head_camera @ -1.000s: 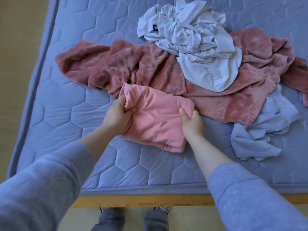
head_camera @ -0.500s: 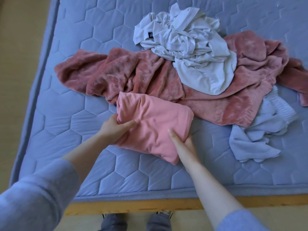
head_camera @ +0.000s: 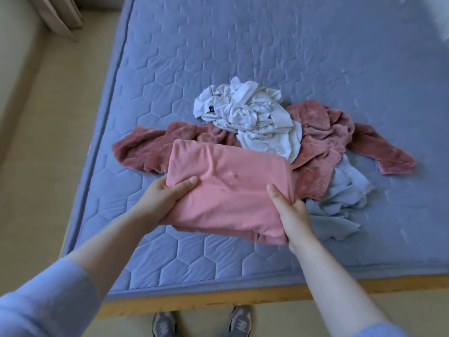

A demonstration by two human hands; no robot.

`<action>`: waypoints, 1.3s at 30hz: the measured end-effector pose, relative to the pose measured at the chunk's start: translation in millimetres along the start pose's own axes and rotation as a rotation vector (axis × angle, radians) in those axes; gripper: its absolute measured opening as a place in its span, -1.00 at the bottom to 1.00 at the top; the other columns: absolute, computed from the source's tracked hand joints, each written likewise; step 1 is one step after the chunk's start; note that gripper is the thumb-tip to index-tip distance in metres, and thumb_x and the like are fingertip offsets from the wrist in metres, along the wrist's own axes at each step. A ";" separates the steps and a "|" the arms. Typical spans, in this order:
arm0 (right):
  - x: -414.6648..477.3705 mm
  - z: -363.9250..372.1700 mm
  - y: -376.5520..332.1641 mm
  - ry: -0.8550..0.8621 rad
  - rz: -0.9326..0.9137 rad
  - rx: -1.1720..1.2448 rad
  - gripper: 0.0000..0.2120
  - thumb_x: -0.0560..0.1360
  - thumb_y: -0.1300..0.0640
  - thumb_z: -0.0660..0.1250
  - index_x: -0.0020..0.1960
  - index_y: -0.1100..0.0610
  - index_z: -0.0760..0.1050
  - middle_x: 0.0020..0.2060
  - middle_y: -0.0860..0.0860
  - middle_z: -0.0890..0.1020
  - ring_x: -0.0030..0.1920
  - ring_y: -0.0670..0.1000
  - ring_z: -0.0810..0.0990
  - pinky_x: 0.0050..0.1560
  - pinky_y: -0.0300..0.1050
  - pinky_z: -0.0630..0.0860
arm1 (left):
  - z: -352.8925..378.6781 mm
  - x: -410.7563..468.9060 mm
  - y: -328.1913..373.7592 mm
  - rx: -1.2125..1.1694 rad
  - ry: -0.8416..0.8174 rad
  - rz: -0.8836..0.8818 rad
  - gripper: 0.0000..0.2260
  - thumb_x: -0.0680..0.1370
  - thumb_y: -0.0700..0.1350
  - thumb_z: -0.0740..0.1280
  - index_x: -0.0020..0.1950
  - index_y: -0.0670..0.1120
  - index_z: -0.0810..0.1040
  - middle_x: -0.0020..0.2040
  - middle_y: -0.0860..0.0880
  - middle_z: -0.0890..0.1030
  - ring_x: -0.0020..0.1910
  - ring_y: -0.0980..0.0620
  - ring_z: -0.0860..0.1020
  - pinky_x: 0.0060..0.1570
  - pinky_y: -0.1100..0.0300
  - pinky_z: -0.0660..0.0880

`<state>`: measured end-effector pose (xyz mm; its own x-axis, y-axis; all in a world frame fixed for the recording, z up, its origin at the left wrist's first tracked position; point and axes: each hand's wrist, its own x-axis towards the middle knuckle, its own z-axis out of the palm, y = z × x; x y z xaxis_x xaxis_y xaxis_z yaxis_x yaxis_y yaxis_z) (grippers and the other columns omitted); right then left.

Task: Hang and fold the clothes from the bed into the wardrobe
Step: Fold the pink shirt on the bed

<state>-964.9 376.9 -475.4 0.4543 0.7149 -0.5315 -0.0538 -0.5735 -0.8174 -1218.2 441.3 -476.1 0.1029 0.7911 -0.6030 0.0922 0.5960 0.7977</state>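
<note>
Nearest, two grey shoes point(head_camera: 239, 322) are standing on the floor, only their toes showing, the rest being cut off at the lower border. Both blue sleeves point(head_camera: 43, 300) are running out of view at the bottom corners. The wooden bed frame point(head_camera: 243, 297) is edging the near side of the quilted blue mattress point(head_camera: 243, 57), whose far and right edges are lying out of view.

Above the near edge, the left hand point(head_camera: 165, 198) is gripping the left side of the folded pink garment point(head_camera: 230, 190), thumb on top, fingers hidden beneath the cloth. The right hand point(head_camera: 291, 215) is gripping its right side likewise, thumb laid on top. The garment is spanning the gap between the two hands; whether its underside is touching the mattress cannot be told.

Just beyond, a dusty-rose fleece garment point(head_camera: 323, 147) is sprawling crosswise, partly hidden behind the pink one. A crumpled white garment point(head_camera: 250, 113) is lying on top of it, and a pale blue garment point(head_camera: 340, 200) is bunching at its right, beside the right hand. Bare mattress is stretching beyond and to both sides of the pile.

At far left, beige floor point(head_camera: 36, 142) is running alongside the bed toward a curtain point(head_camera: 60, 15), cut off at the top.
</note>
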 end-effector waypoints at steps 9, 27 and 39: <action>-112.6 -70.1 -161.0 0.137 -0.314 0.062 -0.36 0.19 -0.33 0.53 0.11 0.06 0.61 -0.01 -0.15 0.70 0.05 -0.15 0.64 0.10 -0.17 0.53 | 22.0 -112.5 157.2 -0.166 -0.179 0.108 -0.50 0.28 0.23 0.45 0.03 -0.11 0.63 -0.10 -0.03 0.73 -0.14 0.02 0.70 -0.35 0.23 0.57; -339.2 -312.0 -347.2 0.454 -0.714 0.309 -0.40 0.13 -0.35 0.47 -0.04 0.08 0.63 -0.11 -0.07 0.73 -0.04 -0.05 0.70 0.06 -0.02 0.57 | 189.5 -352.3 397.1 -0.089 -0.610 0.569 -0.48 0.37 0.25 0.33 0.08 -0.14 0.62 0.01 -0.10 0.71 -0.02 -0.01 0.69 -0.25 0.24 0.60; -432.9 -544.1 -359.8 0.792 -0.904 0.209 -0.40 0.19 -0.43 0.34 -0.08 0.06 0.60 -0.18 -0.11 0.71 -0.16 -0.17 0.67 -0.16 -0.17 0.51 | 409.0 -478.1 437.8 -0.067 -0.786 0.800 -0.47 0.33 0.34 0.41 -0.01 -0.09 0.69 -0.01 -0.05 0.71 -0.02 0.00 0.69 -0.20 0.17 0.61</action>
<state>-658.4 56.1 169.6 0.8147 0.3392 0.4704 0.4539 0.1318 -0.8812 -822.0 267.7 156.7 0.7072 0.6566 0.2623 -0.3314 -0.0198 0.9433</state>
